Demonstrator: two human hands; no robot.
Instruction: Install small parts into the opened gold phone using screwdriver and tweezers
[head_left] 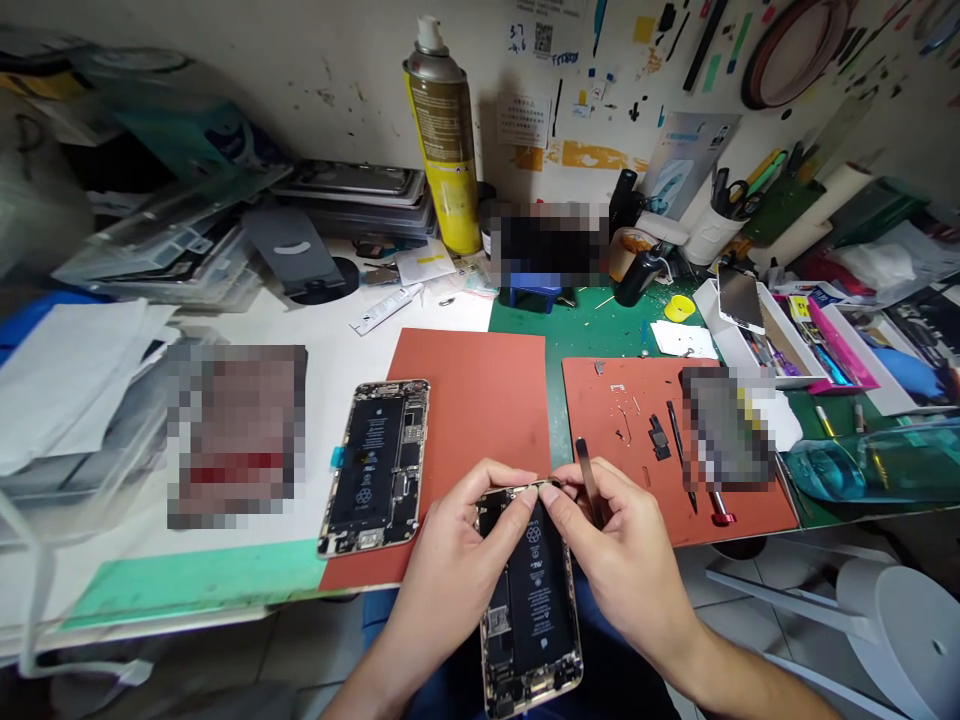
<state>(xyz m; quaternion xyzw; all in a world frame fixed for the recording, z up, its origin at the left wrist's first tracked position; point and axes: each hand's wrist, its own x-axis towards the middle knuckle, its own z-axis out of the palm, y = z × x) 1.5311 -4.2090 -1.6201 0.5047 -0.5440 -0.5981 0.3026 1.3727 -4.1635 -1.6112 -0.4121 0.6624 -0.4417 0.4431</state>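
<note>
An opened smartphone (pixel 538 610), its black battery and inner boards bare, is held tilted in front of the table edge. My left hand (pixel 461 550) is closed around its upper left side, the thumb on the top edge. Opposite it, my right hand (pixel 634 550) pinches the same top edge with thumb and fingers. Metal tweezers (pixel 588 475) stick up from between the right hand's fingers. What lies under the thumb tips is hidden. A second opened smartphone (pixel 375 465) lies to the left, partly on a reddish-brown mat (pixel 472 390).
Small parts, a black speaker-like piece (pixel 659 437) and a black pry stick (pixel 681 455) lie on the right mat (pixel 592 400). A yellow spray can (pixel 450 150) stands by the wall. Tool trays (pixel 817 350) and a blue-green bottle (pixel 862 465) are at right, stacked plastic cases (pixel 172 250) at left.
</note>
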